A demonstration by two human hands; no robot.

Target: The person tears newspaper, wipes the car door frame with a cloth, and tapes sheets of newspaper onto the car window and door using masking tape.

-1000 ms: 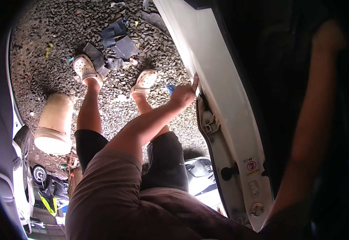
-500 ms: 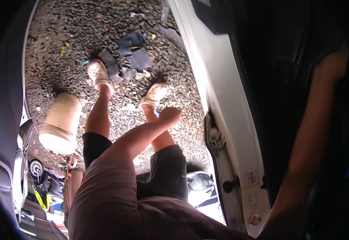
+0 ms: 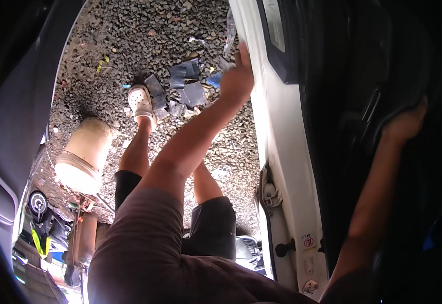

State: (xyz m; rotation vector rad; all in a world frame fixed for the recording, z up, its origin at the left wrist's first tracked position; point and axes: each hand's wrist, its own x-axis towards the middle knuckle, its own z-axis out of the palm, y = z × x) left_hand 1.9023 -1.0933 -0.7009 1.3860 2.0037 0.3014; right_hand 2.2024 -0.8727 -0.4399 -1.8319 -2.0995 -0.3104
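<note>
I'm seeing the white vehicle panel (image 3: 289,162) running down the right of centre, tapering toward the bottom of the frame, with the left hand (image 3: 236,80) lying at its upper left edge. That hand is pointing at least one finger toward the top of the frame while the rest are partly folding; a blue piece (image 3: 214,79) is showing just at its left side, and I can't be telling from here whether the fingers are gripping it. The right hand (image 3: 406,124) is sitting in the dark at the upper right, its fingers disappearing behind the black trim (image 3: 342,96), so I'm unable to tell how far it is opening or what it is holding. Lower on the panel, a metal latch (image 3: 271,196) is showing at the left edge and a small warning label (image 3: 308,242) is sitting below it. Left of the panel, I'm looking at gravel (image 3: 130,40), where black scraps (image 3: 193,93) are lying near the upper middle, beside a pale clog (image 3: 141,101) that the person is wearing. Dark shorts (image 3: 212,228) are filling the lower centre. Farther out, a whitish bucket (image 3: 88,147) is lying tipped at centre left, and a dark padded panel (image 3: 8,116) is bordering the left side.
</note>
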